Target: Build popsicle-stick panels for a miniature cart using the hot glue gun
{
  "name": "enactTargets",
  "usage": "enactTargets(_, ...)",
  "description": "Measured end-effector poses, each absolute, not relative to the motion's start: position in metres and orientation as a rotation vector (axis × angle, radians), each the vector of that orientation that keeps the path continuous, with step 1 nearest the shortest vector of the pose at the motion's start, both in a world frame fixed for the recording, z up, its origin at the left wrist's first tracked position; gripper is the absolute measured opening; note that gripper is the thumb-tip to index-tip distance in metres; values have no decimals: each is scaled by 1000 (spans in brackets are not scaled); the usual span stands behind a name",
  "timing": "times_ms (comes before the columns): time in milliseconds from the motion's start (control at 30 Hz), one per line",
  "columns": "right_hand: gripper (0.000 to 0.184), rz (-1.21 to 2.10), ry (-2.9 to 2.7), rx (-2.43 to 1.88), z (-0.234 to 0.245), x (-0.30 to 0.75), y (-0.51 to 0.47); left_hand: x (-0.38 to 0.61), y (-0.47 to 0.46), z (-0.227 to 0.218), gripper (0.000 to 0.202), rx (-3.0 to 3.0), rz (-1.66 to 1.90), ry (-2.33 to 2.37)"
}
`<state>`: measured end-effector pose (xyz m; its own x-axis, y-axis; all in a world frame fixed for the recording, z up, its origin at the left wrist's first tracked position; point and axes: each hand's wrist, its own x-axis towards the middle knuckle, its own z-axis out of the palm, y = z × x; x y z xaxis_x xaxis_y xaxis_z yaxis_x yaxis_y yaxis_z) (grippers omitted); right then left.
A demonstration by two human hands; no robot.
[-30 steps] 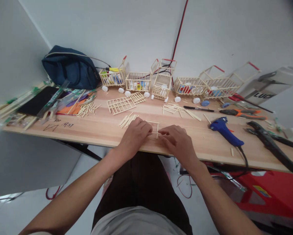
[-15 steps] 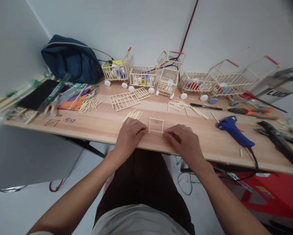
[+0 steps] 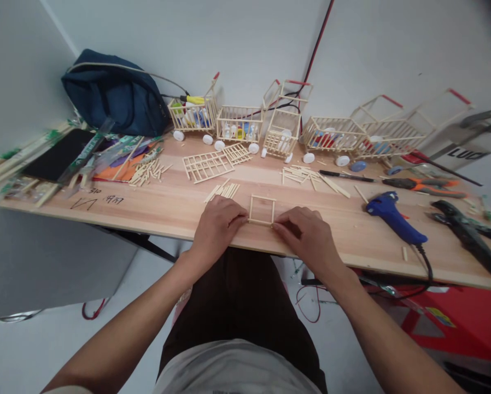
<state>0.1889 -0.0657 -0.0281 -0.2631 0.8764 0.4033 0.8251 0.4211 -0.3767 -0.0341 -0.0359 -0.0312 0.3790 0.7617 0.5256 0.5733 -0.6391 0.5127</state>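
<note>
A small square stick frame (image 3: 262, 210) is lying flat near the front edge of the tabletop (image 3: 171, 210), sitting right between the two hands. The left hand (image 3: 215, 228) is pinching its near left corner with curled fingertips, and the right hand (image 3: 309, 236) is pinching the near right corner the same way (both palms are facing down). Just behind the left hand a bundle of loose sticks (image 3: 223, 191) is lying, and farther back two flat stick grids (image 3: 212, 162) are resting. A blue glue gun (image 3: 395, 217) is lying well to the right of the right hand. A row of small stick carts (image 3: 270, 128) is standing along the wall, beside a dark blue bag (image 3: 114, 93). Both forearms are reaching forward from below, converging on the frame.
</note>
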Motion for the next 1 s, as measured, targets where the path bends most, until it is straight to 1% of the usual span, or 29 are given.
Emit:
enactTargets(300,18,146,-2010,-1478,-27,190,-68,-34,-37,-29,7,2367,1116,1192)
enactTargets(533,19,168,-1992,-1486,-27,189,-68,-35,-37,-30,8,2374,1109,1180)
enactTargets(767,15,145,-1999,-1504,-27,189,-69,-35,-37,-31,9,2368,1120,1182)
enactTargets(967,8,197,-2026,-1491,-24,187,-70,-34,-38,-29,8,2360,1106,1190)
enactTargets(1000,9,202,-2038,-1483,-24,187,-69,-34,-38,-29,8,2360,1108,1187)
